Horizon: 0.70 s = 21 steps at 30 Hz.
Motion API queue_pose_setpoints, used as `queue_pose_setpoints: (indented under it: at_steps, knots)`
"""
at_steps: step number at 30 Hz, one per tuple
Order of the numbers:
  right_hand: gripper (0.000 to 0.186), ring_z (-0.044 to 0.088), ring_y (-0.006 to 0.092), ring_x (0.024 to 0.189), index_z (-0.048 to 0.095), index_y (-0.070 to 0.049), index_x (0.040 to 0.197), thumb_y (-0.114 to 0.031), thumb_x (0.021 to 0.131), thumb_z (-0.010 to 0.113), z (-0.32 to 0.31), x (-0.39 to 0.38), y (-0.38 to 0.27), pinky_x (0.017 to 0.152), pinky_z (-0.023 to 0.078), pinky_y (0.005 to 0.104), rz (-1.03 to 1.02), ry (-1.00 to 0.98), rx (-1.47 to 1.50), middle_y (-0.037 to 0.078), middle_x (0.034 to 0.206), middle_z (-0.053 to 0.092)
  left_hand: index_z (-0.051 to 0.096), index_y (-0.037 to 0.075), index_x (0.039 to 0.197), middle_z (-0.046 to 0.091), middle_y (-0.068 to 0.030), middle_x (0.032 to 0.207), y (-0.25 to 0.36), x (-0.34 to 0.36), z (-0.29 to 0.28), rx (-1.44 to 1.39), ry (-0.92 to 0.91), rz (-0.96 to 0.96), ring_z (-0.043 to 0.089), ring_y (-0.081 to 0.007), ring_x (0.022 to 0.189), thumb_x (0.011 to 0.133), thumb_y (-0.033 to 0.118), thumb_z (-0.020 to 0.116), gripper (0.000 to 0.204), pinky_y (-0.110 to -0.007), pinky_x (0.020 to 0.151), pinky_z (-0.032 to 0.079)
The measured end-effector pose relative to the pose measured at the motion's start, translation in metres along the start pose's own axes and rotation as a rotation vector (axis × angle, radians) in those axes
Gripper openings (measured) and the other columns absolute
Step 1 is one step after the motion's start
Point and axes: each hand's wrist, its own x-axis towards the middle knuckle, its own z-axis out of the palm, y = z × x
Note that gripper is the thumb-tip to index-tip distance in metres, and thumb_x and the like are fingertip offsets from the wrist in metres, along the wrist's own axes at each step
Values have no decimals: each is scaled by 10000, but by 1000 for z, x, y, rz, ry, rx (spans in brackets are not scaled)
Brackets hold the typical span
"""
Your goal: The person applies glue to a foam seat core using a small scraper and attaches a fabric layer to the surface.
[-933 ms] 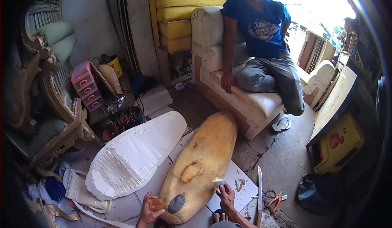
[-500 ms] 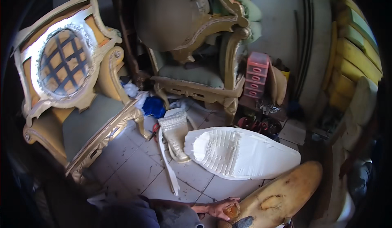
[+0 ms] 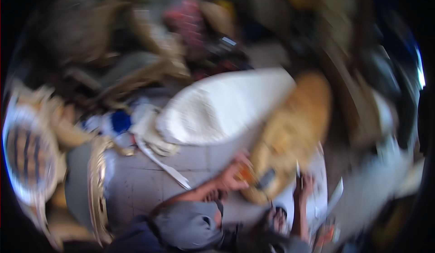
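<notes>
A long tan foam-like piece (image 3: 297, 130) with a rounded far end lies before me, a dark grey patch (image 3: 266, 179) near its close end. At that end, on its left side, my left hand (image 3: 231, 176) has its fingers curled round an orange-brown lump (image 3: 246, 173). To the right of the piece, my right hand (image 3: 306, 185) is closed round a thin, pointed tool that looks like a knife (image 3: 298, 170). Motion blur hides finer detail of both hands. Behind the piece lies a large white leaf-shaped panel (image 3: 244, 101) with a ribbed hollow.
A narrow white strip (image 3: 163, 162) lies on the tiled floor (image 3: 145, 180). Carved gold armchair frames stand at left, one with an oval webbed back (image 3: 28, 155). Red drawers (image 3: 186, 24) stand farther back. Grey cloth (image 3: 186, 223) shows below my left arm.
The view has swung right and down, so chairs and panel sit farther left and higher. My right hand with the knife-like tool has come into view. My left hand still grips the orange-brown lump.
</notes>
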Motion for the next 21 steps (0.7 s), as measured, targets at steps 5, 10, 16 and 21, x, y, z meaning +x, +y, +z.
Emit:
queue_pose_setpoints:
  at_steps: [5,10,16,21]
  knots:
    - [312,583,343,1077,749,-77,1210,-37,902,710,20,29,18,1001,435,434,193,94,-63,123,1150,739,501,30,1371,323,-250,1595,-6,3,3,-127,130,-94,392,-367,1455,726,93,830,726,-446,1192,370]
    - [291,642,254,957,765,-94,1120,-26,839,730,-17,-55,-68,936,475,392,49,-177,49,71,1071,754,490,32,1357,327,-232,1587,11,4,18,-68,149,-50,426,-351,1422,727,91,830,718,-446,1176,397]
    - [286,632,262,888,749,-75,1133,1,858,729,-12,-14,-41,894,446,409,25,36,-55,74,1001,743,477,34,1369,335,-219,1589,4,-10,13,-29,115,-75,421,-346,1443,731,87,823,727,-438,1180,389]
    - [284,591,304,1026,764,-122,1168,-83,888,735,-9,65,32,933,480,401,29,193,-329,66,1135,741,500,42,1360,386,-238,1551,0,-12,18,-12,101,-115,419,-377,1452,723,81,843,725,-454,1181,387]
